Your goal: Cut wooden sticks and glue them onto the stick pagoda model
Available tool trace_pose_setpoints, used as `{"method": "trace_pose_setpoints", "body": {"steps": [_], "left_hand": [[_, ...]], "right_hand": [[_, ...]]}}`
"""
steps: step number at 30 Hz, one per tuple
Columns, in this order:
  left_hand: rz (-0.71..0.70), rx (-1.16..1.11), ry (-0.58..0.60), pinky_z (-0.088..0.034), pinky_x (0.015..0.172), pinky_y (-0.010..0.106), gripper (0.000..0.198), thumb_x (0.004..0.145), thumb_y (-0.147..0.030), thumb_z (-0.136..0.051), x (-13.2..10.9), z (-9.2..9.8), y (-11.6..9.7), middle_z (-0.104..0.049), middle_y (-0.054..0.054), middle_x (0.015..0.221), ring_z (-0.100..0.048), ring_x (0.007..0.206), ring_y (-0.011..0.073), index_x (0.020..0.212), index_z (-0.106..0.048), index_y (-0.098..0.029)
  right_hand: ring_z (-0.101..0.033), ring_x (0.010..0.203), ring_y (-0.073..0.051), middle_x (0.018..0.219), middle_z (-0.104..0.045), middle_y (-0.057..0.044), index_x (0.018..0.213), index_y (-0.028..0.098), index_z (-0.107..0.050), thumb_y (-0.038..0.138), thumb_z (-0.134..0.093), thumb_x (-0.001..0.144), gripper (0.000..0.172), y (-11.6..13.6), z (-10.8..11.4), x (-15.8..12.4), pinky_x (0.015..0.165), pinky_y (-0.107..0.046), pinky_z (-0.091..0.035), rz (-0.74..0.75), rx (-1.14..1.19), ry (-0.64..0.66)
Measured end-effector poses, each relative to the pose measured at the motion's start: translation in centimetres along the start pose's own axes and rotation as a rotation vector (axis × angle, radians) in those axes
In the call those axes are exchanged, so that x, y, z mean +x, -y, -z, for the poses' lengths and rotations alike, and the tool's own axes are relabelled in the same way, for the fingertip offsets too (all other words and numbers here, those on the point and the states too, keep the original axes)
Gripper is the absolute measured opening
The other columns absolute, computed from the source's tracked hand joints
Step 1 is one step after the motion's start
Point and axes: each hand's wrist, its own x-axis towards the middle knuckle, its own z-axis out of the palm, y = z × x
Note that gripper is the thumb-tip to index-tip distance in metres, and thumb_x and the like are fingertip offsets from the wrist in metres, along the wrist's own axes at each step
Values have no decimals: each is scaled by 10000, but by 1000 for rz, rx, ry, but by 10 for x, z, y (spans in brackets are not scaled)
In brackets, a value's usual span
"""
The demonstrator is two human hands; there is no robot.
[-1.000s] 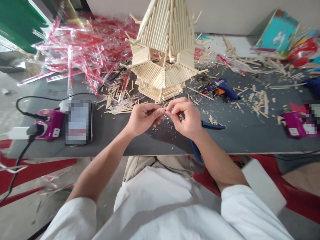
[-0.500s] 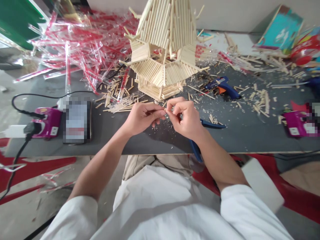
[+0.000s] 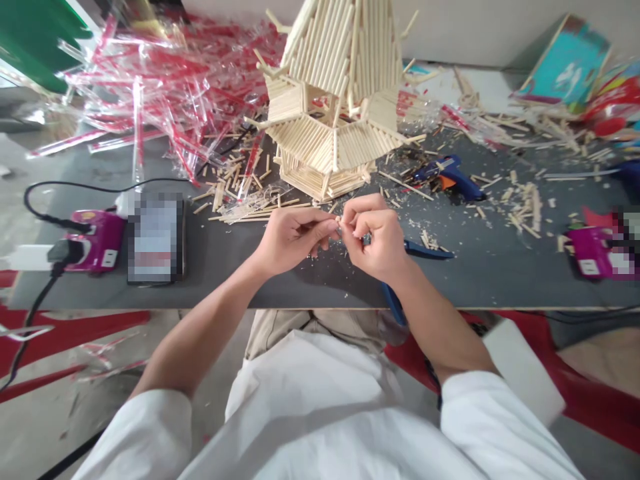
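Note:
Fingertip to fingertip, my left hand (image 3: 299,239) and my right hand (image 3: 373,233) meet above the dark table. Both are closed in a pinch on a tiny pale bit that looks like a short piece of wooden stick (image 3: 339,221); the fingers cover most of it. Just beyond them stands a tiered, pagoda-like model (image 3: 333,143) built of thin wooden sticks, apart from my hands. A blue-handled tool (image 3: 393,304) lies partly under my right hand and wrist, its head hidden.
A blue glue gun (image 3: 457,180) lies right of the model amid stick scraps (image 3: 527,207). Red-and-clear wrappers (image 3: 175,100) pile up at the back left. A phone (image 3: 156,237) and a purple power socket (image 3: 97,240) with cables sit on the left. Another purple socket (image 3: 593,253) is at the right.
Both hands have shifted slightly to the right in view, still pinched together. The model and table also appear a little farther right, as the view has moved slightly.

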Motion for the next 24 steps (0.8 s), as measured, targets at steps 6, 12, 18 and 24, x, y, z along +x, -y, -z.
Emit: {"method": "trace_pose_setpoints", "body": {"steps": [6, 12, 18, 24], "left_hand": [[-1, 123, 3, -494, 481, 159, 268, 986, -360, -691, 2, 4, -3, -699, 11, 629, -609, 478, 66, 861, -780, -141], [-116, 248, 23, -489, 505, 149, 216, 993, -265, -659, 2, 6, -4, -724, 6, 671, -625, 505, 58, 858, -775, -142], [-197, 272, -24, -537, 561, 174, 185, 990, -307, -686, 1, 5, -1, -735, -5, 688, -665, 541, 79, 919, -796, -177], [-176, 275, -16, -530, 577, 182, 203, 1011, -305, -655, 0, 5, 0, -751, 9, 735, -667, 552, 81, 933, -780, -164]], "right_hand": [[-663, 907, -154, 989, -676, -20, 840, 261, -423, 92, -565, 980, 261, -6, -1, -2, 685, -291, -499, 33, -38, 2], [-618, 838, -154, 988, -629, -25, 841, 265, -338, 26, -484, 938, 297, -4, 1, -3, 617, -291, -417, -16, -64, 102], [-541, 776, -147, 983, -503, -18, 993, 285, -374, 193, -525, 1033, 181, -8, -7, -4, 651, -306, -469, -96, 274, 23], [-538, 580, -82, 957, -554, 11, 1203, 295, -504, 369, -529, 1088, 140, -6, -3, -4, 534, -265, -477, -363, 549, 104]]}}
